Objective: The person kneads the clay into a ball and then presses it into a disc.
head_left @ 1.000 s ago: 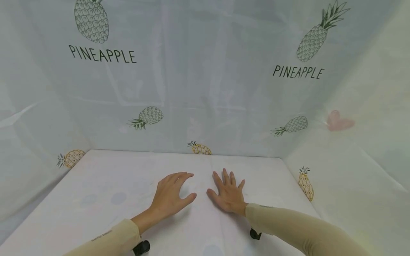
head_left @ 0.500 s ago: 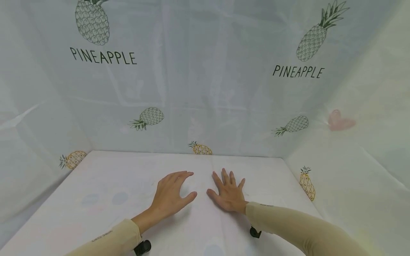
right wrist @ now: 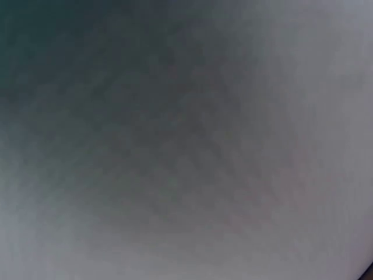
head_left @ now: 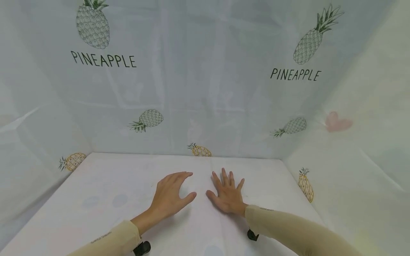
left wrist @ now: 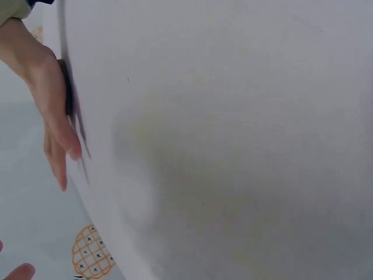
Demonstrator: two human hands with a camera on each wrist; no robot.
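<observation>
My left hand [head_left: 169,193] is held over the white tabletop, fingers loosely bent and thumb apart, with nothing between them. Part of it shows as a fingertip [left wrist: 21,272] at the lower left of the left wrist view. To its right, my right hand [head_left: 228,195] lies palm down with fingers spread and straight. In the left wrist view, a dark flat object [left wrist: 66,87] sits between the right palm and the tabletop; from the head it is hidden under the hand, and its kind cannot be told. The right wrist view is only a dark blur over pale cloth.
A white cloth [head_left: 128,227] with faint coloured spots covers the table. Pale curtains [head_left: 205,81] printed with pineapples rise behind and at both sides. Under each beige sleeve hangs a small black wrist device, the left one [head_left: 142,248] and the right one [head_left: 252,235].
Both hands keep the same pose and place. Only the head view has tilted a little, so the curtain prints sit slightly lower.
</observation>
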